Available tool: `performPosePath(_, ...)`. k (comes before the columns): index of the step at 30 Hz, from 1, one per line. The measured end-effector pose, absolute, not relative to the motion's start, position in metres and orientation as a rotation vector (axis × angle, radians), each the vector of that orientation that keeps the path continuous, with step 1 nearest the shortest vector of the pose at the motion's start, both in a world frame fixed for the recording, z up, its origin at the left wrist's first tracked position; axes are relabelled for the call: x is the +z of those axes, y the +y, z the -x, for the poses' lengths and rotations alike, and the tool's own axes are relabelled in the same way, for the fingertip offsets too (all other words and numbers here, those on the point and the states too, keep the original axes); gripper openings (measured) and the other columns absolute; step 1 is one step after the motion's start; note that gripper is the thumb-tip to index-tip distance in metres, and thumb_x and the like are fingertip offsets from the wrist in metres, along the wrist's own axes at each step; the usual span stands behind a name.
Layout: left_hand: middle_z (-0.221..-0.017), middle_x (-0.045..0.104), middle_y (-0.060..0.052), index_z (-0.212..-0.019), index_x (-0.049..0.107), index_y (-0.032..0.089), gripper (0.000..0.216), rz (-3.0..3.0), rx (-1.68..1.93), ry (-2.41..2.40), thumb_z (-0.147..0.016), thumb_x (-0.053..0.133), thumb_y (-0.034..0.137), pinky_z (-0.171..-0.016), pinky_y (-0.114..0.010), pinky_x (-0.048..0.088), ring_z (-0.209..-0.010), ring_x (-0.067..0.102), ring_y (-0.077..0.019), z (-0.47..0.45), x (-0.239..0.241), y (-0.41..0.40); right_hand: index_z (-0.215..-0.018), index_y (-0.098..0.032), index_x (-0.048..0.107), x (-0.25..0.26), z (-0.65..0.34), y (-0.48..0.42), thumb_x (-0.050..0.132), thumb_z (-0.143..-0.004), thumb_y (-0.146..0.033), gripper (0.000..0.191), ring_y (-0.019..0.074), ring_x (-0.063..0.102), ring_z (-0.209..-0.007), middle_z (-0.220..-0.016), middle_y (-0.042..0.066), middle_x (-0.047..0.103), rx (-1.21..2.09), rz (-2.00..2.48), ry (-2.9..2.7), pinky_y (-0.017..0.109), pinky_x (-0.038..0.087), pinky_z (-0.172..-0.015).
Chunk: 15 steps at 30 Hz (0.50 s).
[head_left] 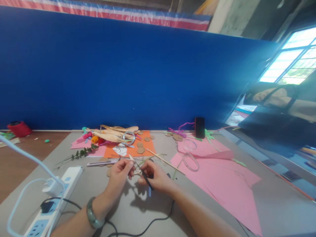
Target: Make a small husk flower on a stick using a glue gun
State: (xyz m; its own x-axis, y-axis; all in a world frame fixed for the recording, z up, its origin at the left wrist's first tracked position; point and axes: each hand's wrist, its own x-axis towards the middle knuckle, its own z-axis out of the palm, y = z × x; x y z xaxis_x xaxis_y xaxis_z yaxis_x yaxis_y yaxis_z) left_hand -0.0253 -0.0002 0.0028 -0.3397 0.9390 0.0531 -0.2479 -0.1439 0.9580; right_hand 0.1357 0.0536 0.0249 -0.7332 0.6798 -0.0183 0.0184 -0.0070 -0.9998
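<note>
My left hand [120, 170], with a green bangle [93, 212] at the wrist, pinches a small pale pointed piece [131, 158] between thumb and fingertips. Close beside it, my right hand [155, 176] is closed around a slim dark stick-like tool [146, 179], whose upper end comes near the pale piece. The tool's exact kind I cannot make out. Both hands are just above the grey table [138, 217]. Behind the fingers lie thin green stems and small pale scraps, partly hidden. A thin wooden stick [165, 161] lies beyond my right hand.
A white power strip [66, 184] with plugs and cables stands at left. A utility knife [102, 163], a leafy sprig [79, 154], orange paper [111, 151], pale strips [111, 134] and tape [128, 138] lie ahead. Pink paper [222, 184] spreads right; a phone [199, 127] leans against the blue panel [138, 72].
</note>
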Motion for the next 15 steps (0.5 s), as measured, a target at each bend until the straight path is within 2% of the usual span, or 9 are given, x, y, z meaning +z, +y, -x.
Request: performPosePath(15, -0.05, 0.055, 0.003, -0.062, 0.059, 0.015, 0.032, -0.891, 1.652, 1.202, -0.078, 0.067, 0.041, -0.042, -0.017, 0.036, -0.042, 0.046, -0.0064, 0.0227, 0.0044, -0.0012, -0.081, -0.017, 0.049, 0.0212, -0.1325, 0.0511, 0.085, -0.058, -0.034, 0.045, 0.0061, 0.044, -0.051, -0.058, -0.008, 0.053, 1.751, 0.791, -1.762, 0.019, 0.033, -0.047)
